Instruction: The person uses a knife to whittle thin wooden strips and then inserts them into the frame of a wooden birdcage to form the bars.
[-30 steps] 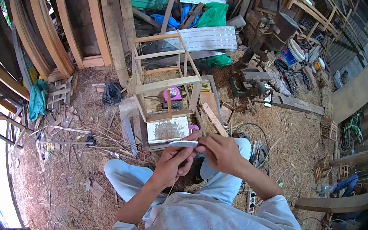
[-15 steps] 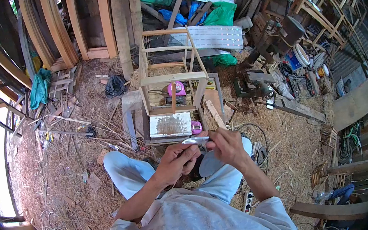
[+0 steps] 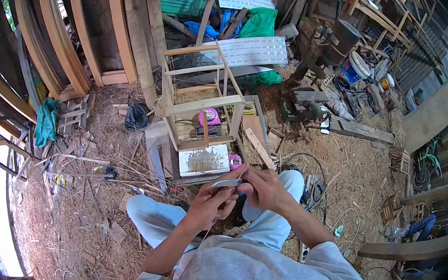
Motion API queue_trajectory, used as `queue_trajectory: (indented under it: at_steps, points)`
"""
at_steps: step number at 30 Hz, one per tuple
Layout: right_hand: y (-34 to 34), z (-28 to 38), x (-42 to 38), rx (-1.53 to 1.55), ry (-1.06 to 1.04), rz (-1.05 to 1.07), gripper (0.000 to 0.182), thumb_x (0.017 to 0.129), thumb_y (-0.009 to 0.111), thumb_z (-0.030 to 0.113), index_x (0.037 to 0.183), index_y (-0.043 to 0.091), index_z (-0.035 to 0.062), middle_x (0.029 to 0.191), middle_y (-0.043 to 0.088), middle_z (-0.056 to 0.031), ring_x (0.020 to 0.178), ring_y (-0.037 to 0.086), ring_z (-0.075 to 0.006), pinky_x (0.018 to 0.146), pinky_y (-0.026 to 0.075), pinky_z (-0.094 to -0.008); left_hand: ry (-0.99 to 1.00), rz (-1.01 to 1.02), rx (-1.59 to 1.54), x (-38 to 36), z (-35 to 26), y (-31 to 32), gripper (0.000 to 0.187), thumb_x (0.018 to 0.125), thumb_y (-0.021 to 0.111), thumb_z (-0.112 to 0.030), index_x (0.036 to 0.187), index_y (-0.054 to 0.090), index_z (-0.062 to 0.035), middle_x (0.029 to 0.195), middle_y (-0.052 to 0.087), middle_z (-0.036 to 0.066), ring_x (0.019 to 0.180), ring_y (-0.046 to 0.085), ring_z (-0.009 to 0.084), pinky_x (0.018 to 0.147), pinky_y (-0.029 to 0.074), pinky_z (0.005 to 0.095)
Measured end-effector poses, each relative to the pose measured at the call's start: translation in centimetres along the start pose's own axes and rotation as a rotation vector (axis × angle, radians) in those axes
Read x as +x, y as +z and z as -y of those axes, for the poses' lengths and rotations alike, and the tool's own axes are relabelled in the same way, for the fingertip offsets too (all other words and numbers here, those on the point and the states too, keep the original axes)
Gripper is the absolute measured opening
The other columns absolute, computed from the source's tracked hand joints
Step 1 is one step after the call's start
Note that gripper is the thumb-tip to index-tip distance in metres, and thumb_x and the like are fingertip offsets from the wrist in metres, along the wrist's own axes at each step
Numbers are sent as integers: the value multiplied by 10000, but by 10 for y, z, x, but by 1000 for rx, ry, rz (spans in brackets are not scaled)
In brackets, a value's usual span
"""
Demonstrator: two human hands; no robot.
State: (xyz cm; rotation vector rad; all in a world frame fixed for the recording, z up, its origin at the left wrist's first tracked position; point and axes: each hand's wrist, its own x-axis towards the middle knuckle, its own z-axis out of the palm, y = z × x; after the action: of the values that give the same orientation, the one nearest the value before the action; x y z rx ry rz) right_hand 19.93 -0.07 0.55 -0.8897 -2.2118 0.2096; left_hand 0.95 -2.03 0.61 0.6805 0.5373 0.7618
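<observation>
My left hand [image 3: 208, 205] is closed around a thin light strip [image 3: 208, 231] and a shiny, blade-like metal piece [image 3: 225, 183], which lies across its fingers. Touching the other end of the metal piece is my right hand [image 3: 264, 189], its fingers closed; the exact grip there is too small to tell. Just beyond the hands stands a small wooden frame [image 3: 203, 104] on a low board. At its foot lie a worn white block [image 3: 203, 161] and a pink tape measure [image 3: 235, 161]. A second pink round tool [image 3: 208, 117] shows inside the frame.
Wood shavings [image 3: 95, 221] cover the ground. A wood strip [image 3: 260, 148] lies right of the frame, near a black cable [image 3: 322, 173]. Further right is a dark machine [image 3: 303, 103] with a beam. Curved wooden pieces [image 3: 61, 42] lean at the back left.
The view has shifted slightly. The metal piece has turned and now points more to the left, and both hands have drawn closer together around it. The thin strip shows more clearly below my left hand.
</observation>
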Motion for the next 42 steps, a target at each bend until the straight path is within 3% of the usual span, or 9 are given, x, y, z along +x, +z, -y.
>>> queue_trajectory:
  at_steps: [7, 12, 14, 23, 26, 29, 35, 38, 42]
  points:
    - [5, -15, 0, -54, -81, -74, 110, 819, 610, 97, 830, 545, 9, 703, 563, -106, 560, 584, -273, 468, 469, -370, 11, 12, -83, 2, 6, -1, 471, 982, 435, -200, 1432, 319, -117, 705, 417, -5, 403, 288, 58, 341, 215, 203]
    - [-27, -74, -10, -172, 452, -336, 75, 837, 510, -13, 821, 575, 21, 698, 580, -129, 607, 603, -295, 562, 476, -379, -19, 127, -133, -15, 13, 1, 453, 989, 424, -180, 1431, 330, -142, 687, 337, -17, 419, 286, 49, 349, 216, 194]
    - [-37, -66, -8, 66, 373, -418, 143, 902, 506, 101, 814, 573, 10, 637, 564, -85, 546, 545, -172, 510, 417, -283, 12, 80, -113, -9, 8, -1, 452, 989, 422, -173, 1430, 330, -140, 685, 335, -18, 422, 288, 49, 354, 218, 193]
    - [1, -14, 5, -39, 284, 11, 175, 712, 678, 60, 866, 594, 68, 632, 598, -114, 543, 606, -291, 510, 483, -354, 136, -45, 193, 9, 13, 9, 401, 989, 431, -190, 1378, 415, -92, 674, 396, -19, 422, 306, 59, 367, 251, 214]
    - [10, -11, 13, -215, 374, 24, 147, 703, 713, 135, 770, 592, 86, 558, 574, -121, 511, 602, -299, 486, 473, -370, 140, -140, 337, 14, 22, 8, 241, 985, 468, -229, 1064, 551, -16, 688, 460, -11, 450, 374, 43, 392, 264, 220]
    - [18, -15, 13, -330, 459, 22, 209, 721, 726, 207, 683, 560, 86, 514, 556, -123, 499, 600, -302, 468, 460, -388, 94, -136, 304, 18, 31, -2, 388, 983, 455, -205, 1342, 457, -58, 666, 414, -21, 442, 334, 58, 387, 262, 225]
    - [-5, -67, 4, -349, 572, -227, 260, 777, 702, 179, 638, 512, 68, 497, 548, -88, 444, 566, -236, 435, 410, -340, 58, 23, 209, -7, 30, 21, 409, 979, 436, -176, 1377, 420, -85, 668, 371, -32, 448, 322, 56, 387, 247, 204]
    - [-14, -66, -2, 479, 955, -150, 323, 742, 756, 182, 690, 472, 37, 585, 429, 12, 559, 406, -105, 541, 407, -315, 68, -56, 125, 4, 23, 8, 422, 992, 399, -153, 1412, 364, -122, 683, 375, -26, 449, 315, 55, 393, 244, 197]
    - [15, -100, -51, 95, 873, 287, 139, 807, 619, 62, 903, 541, -3, 682, 555, -128, 648, 572, -221, 606, 445, -352, 104, -101, 93, 11, 9, -4, 420, 995, 396, -146, 1413, 353, -138, 688, 373, -16, 454, 302, 55, 407, 245, 197]
